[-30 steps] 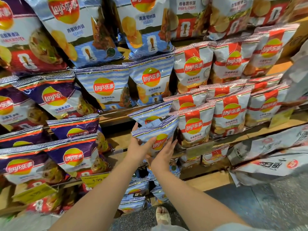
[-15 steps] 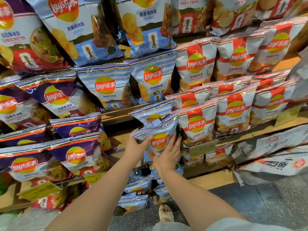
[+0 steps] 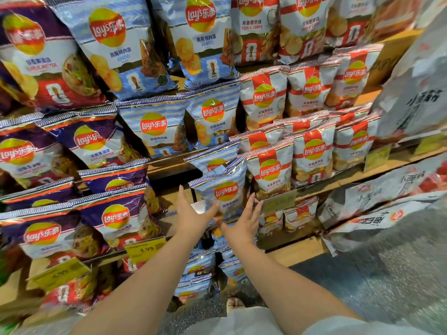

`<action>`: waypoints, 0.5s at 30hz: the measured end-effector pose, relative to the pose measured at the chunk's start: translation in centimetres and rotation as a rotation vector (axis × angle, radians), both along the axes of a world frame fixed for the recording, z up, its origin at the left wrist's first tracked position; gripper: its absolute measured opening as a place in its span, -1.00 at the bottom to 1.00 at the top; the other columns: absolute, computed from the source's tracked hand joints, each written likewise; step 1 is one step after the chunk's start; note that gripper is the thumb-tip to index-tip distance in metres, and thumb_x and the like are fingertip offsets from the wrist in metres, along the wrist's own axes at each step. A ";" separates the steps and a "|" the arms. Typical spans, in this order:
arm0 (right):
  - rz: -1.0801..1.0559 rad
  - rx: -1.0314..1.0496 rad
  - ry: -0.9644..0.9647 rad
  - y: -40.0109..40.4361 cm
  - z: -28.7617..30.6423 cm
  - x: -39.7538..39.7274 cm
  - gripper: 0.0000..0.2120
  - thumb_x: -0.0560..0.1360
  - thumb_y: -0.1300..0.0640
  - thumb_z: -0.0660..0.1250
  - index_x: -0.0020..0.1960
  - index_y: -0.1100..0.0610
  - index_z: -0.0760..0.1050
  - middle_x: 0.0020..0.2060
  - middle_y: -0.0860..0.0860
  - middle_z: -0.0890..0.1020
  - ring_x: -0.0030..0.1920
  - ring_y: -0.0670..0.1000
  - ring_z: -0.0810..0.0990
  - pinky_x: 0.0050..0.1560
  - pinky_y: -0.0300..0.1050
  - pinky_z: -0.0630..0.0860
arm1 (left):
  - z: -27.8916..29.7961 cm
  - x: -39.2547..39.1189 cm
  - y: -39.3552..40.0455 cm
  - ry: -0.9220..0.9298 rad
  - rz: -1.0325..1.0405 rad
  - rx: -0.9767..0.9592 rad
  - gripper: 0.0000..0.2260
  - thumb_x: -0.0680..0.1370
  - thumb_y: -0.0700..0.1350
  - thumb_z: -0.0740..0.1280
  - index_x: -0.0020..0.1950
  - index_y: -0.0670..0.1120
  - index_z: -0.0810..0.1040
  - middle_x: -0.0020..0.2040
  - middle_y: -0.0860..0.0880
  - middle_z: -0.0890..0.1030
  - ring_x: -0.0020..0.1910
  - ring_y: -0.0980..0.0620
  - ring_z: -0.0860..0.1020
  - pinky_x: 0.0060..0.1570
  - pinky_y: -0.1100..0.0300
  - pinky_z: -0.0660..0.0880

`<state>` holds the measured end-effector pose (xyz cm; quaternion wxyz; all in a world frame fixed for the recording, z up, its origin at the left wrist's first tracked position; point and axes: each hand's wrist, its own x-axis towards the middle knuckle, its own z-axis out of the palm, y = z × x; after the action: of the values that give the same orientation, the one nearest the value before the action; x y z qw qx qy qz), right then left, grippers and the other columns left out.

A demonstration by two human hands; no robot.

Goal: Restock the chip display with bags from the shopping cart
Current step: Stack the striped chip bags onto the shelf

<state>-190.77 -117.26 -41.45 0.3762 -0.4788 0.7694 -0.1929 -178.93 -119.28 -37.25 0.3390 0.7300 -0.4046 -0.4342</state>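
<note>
Far left, purple bags [image 3: 113, 221] stand packed edge to edge on the wooden shelf [image 3: 174, 197], a yellow price tag [image 3: 145, 249] clipped to its front lip. Right of them a bare strip of shelf board lies open, dark gap above it, the only free room on this tier. Left hand [image 3: 191, 213]: fingers straight and spread, thumb tip at the lower left edge of the blue striped bag [image 3: 223, 192]; grip not closed on anything. The bag stands upright at the shelf front, a second blue bag [image 3: 212, 160] just behind it and higher. Right hand [image 3: 242, 223]: fingers straight, tips at the bag's lower right corner; grip relaxed, not clasping. Whether either palm touches the bag cannot be told. Right of the bag, red-and-white bags [image 3: 273, 170] stand touching it, row filled to the shelf edge. Below, more blue bags [image 3: 198, 269] lie stacked on the lower shelf.
</note>
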 end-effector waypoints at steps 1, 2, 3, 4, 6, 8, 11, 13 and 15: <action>-0.016 0.000 -0.006 0.5 0.3 0.1 0.14 0.39 -0.25 0.42 0.50 -0.05 -0.43 0.50 0.04 -0.39 0.54 0.12 -0.19 0.51 0.11 0.02 | 0.2 0.1 0.4 -0.005 -0.007 -0.016 0.03 0.38 -0.02 0.56 0.59 0.01 -0.12 0.59 -0.04 0.02 0.55 -0.07 0.07 0.48 -0.07 0.15; -0.033 -0.004 -0.018 1.0 0.6 0.1 0.13 0.39 -0.24 0.42 0.51 -0.06 -0.42 0.50 0.04 -0.40 0.54 0.12 -0.19 0.51 0.10 0.02 | 0.3 0.2 0.8 -0.014 -0.015 -0.030 0.04 0.37 -0.04 0.57 0.59 -0.01 -0.12 0.59 -0.04 0.02 0.55 -0.06 0.06 0.48 -0.07 0.14; -0.053 -0.010 -0.031 1.6 0.9 0.2 0.13 0.39 -0.22 0.43 0.51 -0.06 -0.41 0.50 0.03 -0.39 0.54 0.12 -0.20 0.51 0.10 0.01 | 0.4 0.4 1.3 -0.025 -0.028 -0.040 0.05 0.36 -0.04 0.57 0.59 -0.01 -0.12 0.59 -0.04 0.01 0.55 -0.06 0.05 0.49 -0.07 0.13; -0.074 -0.019 -0.040 2.3 1.3 0.3 0.12 0.40 -0.21 0.43 0.51 -0.06 -0.40 0.50 0.03 -0.39 0.54 0.11 -0.21 0.51 0.09 -0.01 | 0.5 0.6 1.8 -0.036 -0.041 -0.044 0.06 0.35 -0.04 0.58 0.59 -0.02 -0.12 0.59 -0.03 0.00 0.55 -0.05 0.04 0.49 -0.07 0.11; -0.119 -0.039 -0.035 3.9 1.9 0.7 0.11 0.40 -0.21 0.43 0.52 -0.05 -0.40 0.51 0.04 -0.37 0.54 0.10 -0.20 0.50 0.07 -0.02 | 0.5 1.1 3.1 -0.044 -0.078 -0.065 0.07 0.34 -0.04 0.59 0.59 -0.04 -0.10 0.59 -0.07 0.03 0.55 -0.07 0.06 0.50 -0.03 0.12; -0.150 -0.058 -0.019 5.3 2.4 1.2 0.11 0.40 -0.23 0.41 0.52 -0.02 -0.40 0.52 0.06 -0.35 0.54 0.10 -0.19 0.49 0.06 0.00 | 0.7 1.4 4.0 -0.047 -0.113 -0.090 0.07 0.33 -0.06 0.60 0.59 -0.06 -0.07 0.57 -0.12 0.07 0.54 -0.09 0.10 0.49 0.01 0.14; -0.244 -0.101 -0.038 8.0 3.0 2.5 0.09 0.41 -0.22 0.41 0.53 -0.02 -0.36 0.53 0.05 -0.31 0.55 0.08 -0.18 0.49 0.08 0.04 | 1.6 2.1 5.7 -0.039 -0.176 -0.070 0.05 0.33 -0.06 0.60 0.59 -0.02 -0.06 0.58 -0.06 0.04 0.55 -0.07 0.07 0.48 -0.07 0.15; -0.317 -0.125 -0.078 10.3 3.2 3.8 0.08 0.42 -0.20 0.41 0.53 -0.05 -0.37 0.54 0.02 -0.29 0.55 0.06 -0.17 0.48 0.08 0.06 | 1.5 3.1 7.1 -0.043 -0.210 -0.120 0.03 0.30 -0.05 0.61 0.58 -0.02 0.01 0.55 -0.12 0.14 0.52 -0.11 0.18 0.46 -0.09 0.22; -0.382 -0.144 -0.093 12.5 3.1 5.0 0.07 0.42 -0.19 0.42 0.53 -0.07 -0.37 0.54 0.00 -0.27 0.55 0.03 -0.19 0.47 0.03 0.04 | 1.6 4.0 8.8 -0.055 -0.266 -0.142 0.02 0.29 -0.03 0.61 0.57 -0.02 0.04 0.53 -0.17 0.19 0.49 -0.14 0.23 0.43 -0.12 0.26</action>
<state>-185.74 -104.77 -38.33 0.3328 -0.3407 0.8121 -0.3372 -174.92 -110.47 -35.61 0.3182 0.6557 -0.5366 -0.4253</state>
